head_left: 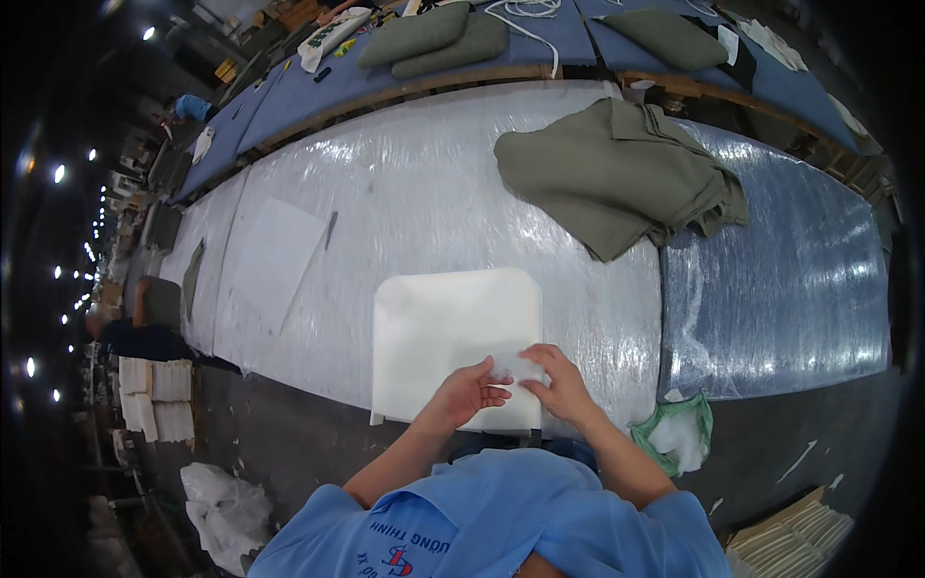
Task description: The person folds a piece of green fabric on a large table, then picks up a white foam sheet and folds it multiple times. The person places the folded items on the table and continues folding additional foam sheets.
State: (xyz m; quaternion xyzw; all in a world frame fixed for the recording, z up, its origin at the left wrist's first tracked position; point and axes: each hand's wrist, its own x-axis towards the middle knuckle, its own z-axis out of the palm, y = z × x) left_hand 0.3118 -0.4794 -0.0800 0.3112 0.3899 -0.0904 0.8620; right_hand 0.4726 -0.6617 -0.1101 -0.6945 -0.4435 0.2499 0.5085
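A square white foam cushion pad (424,318) with rounded corners lies at the table's near edge. Above its right half, a small tuft of white fibre stuffing (517,366) stretches between my two hands. My right hand (564,385) pinches its right side between thumb and fingers. At its left side, my left hand (469,393) has the tuft at thumb and forefinger, the other fingers loosely curled. A green bag (697,435) with more white stuffing (678,440) sits low by my right forearm.
A plastic-wrapped table (414,193) spreads ahead, bearing crumpled olive fabric (607,178) at right and a white sheet (275,250) at left. Olive cushions (453,48) rest on blue tables beyond. A plastic bag (226,506) lies at lower left; a person (145,337) stands far left.
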